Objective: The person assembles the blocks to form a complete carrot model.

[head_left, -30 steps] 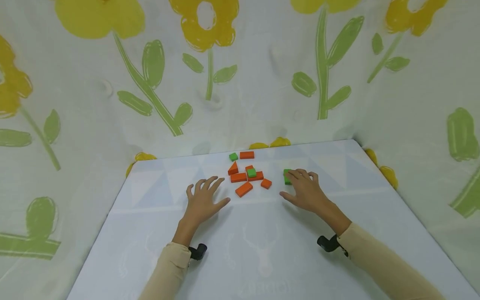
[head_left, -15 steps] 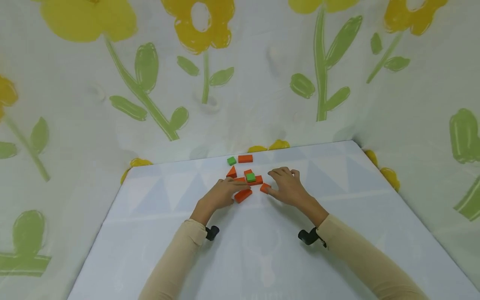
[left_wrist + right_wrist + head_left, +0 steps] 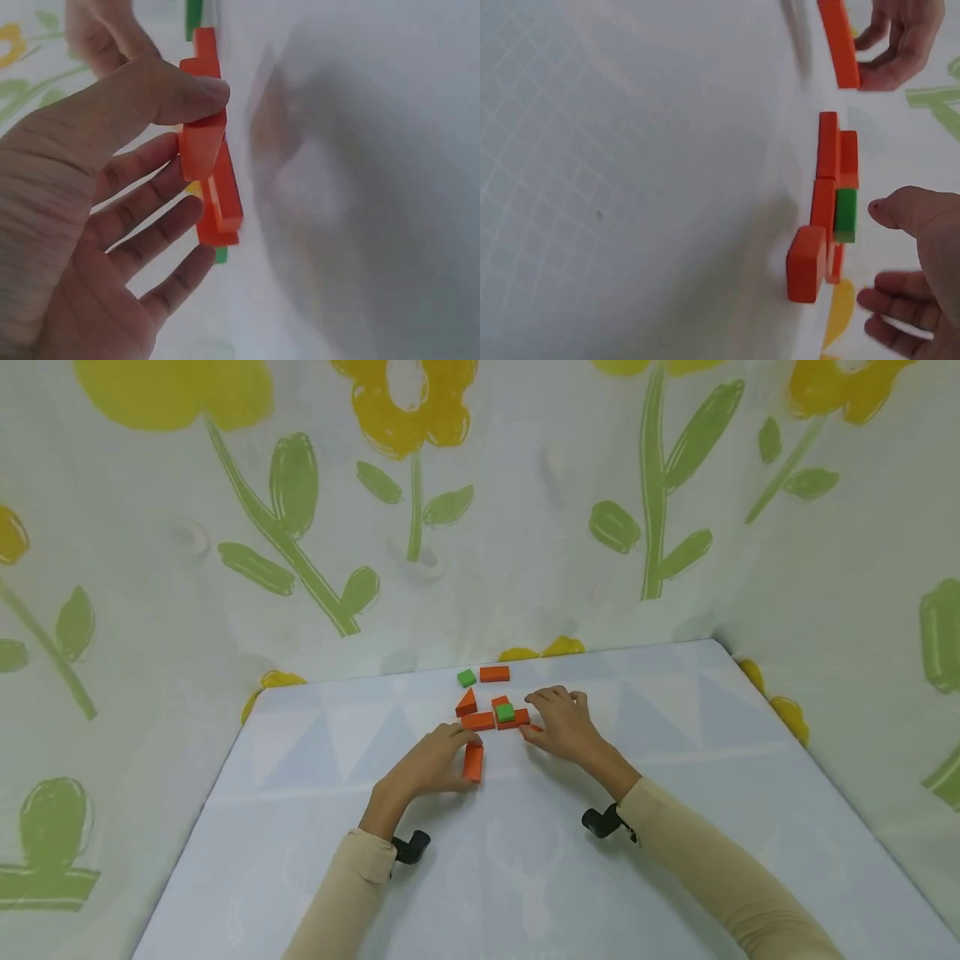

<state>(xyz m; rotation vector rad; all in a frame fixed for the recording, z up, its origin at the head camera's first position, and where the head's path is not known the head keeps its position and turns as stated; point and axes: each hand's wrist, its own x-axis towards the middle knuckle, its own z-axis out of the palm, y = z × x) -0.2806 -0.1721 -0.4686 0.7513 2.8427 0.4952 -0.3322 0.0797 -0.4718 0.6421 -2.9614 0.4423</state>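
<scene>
My left hand [image 3: 423,767] pinches an orange rectangular block [image 3: 473,762] between thumb and fingers. In the left wrist view the thumb presses on this block's near end, and the right wrist view has it raised off the table. My right hand [image 3: 566,728] hovers with loosely bent fingers and nothing gripped. Its thumb is near a small orange block [image 3: 536,727], partly hidden in the head view. Left of it, a small green block [image 3: 506,712] sits on or against an orange block [image 3: 513,720]. Another long orange block [image 3: 477,721] lies in line with that one.
An orange triangular block [image 3: 467,702] stands behind the row. Farther back lie a green block [image 3: 467,678] and an orange rectangular block [image 3: 494,674], near the far edge of the white table [image 3: 517,860]. A flower-patterned cloth [image 3: 510,552] hangs behind.
My left hand has come in from the left and taken hold of the orange block, turning it. My right hand has moved left, away from where green blocks were visible, to the small orange block.
</scene>
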